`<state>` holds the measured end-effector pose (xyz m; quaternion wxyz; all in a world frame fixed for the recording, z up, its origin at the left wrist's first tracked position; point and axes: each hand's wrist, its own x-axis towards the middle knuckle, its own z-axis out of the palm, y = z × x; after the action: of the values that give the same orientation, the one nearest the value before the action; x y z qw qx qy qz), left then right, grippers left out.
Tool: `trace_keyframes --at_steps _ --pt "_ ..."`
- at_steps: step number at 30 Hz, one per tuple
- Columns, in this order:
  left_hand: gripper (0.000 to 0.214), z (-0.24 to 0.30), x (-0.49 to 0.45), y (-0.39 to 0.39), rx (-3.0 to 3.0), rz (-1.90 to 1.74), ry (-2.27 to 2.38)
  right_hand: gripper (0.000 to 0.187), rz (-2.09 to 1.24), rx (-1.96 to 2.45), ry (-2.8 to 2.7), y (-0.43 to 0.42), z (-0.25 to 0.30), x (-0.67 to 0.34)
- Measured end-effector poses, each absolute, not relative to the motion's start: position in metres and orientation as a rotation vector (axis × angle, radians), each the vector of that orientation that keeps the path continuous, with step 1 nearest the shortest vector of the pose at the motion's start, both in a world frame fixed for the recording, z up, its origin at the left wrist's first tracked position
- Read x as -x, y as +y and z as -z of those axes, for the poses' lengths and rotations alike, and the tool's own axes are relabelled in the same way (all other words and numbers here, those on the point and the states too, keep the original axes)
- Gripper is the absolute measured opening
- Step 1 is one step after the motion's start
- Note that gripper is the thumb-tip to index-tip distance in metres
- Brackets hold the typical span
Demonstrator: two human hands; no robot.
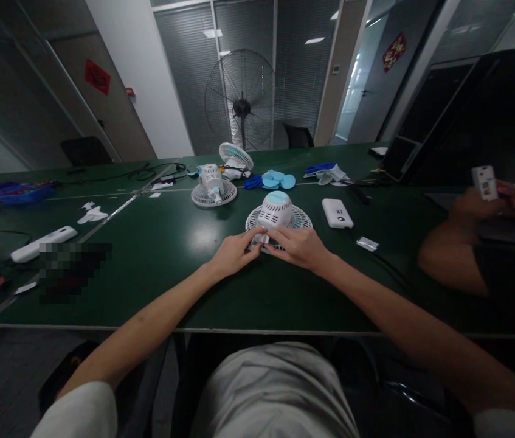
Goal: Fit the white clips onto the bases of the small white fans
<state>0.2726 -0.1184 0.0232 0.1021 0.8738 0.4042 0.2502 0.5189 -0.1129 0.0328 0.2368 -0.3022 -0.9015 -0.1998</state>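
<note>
A small white desk fan (pixel 276 210) with a light blue cap lies face down on its round grille in front of me. At its near side, my left hand (pixel 235 253) has its fingers closed on a small whitish part (pixel 259 239). My right hand (pixel 300 246) meets it from the other side, fingers bent and pressed to the same part. Whether this piece is fixed to the fan or loose I cannot tell; fingers cover much of it.
Behind stand two more small fans (pixel 213 182) (pixel 235 161). Light blue fan blades (pixel 278 179) and blue gloves (pixel 321 168) lie to their right. A white power bank (pixel 337 213) and a cable (pixel 389 266) are at right, near a co-worker's hands (pixel 489 204). A long white object (pixel 44 244) lies left.
</note>
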Motion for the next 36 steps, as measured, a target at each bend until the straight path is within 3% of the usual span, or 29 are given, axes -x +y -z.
trace_keyframes --at_steps 6,13,17,21,25,28,33,36 --pt "0.044 -0.022 -0.271 -0.118 -2.568 -0.758 1.191 0.038 0.466 0.808 -2.474 -0.113 -0.032 -0.516" --pt "0.043 -0.025 -0.272 -0.119 -2.568 -0.768 1.214 0.043 -0.339 1.036 -2.16 -0.114 -0.026 -0.499" --pt "0.042 -0.026 -0.272 -0.119 -2.582 -0.743 1.19 0.032 -0.053 0.975 -2.264 -0.113 -0.026 -0.506" --pt "0.042 -0.027 -0.271 -0.119 -2.585 -0.733 1.18 0.037 0.364 0.839 -2.431 -0.111 -0.026 -0.518" --pt "0.043 -0.025 -0.271 -0.118 -2.589 -0.751 1.183 0.035 0.543 0.792 -2.438 -0.109 -0.026 -0.521" --pt "0.042 -0.024 -0.271 -0.118 -2.587 -0.759 1.176 0.032 0.47 0.782 -2.413 -0.11 -0.024 -0.517" --pt "0.043 -0.025 -0.272 -0.118 -2.577 -0.744 1.188 0.035 -0.047 0.958 -2.185 -0.113 -0.019 -0.501" --pt "0.042 -0.027 -0.272 -0.118 -2.582 -0.733 1.201 0.032 -0.141 0.971 -2.14 -0.114 -0.017 -0.498"
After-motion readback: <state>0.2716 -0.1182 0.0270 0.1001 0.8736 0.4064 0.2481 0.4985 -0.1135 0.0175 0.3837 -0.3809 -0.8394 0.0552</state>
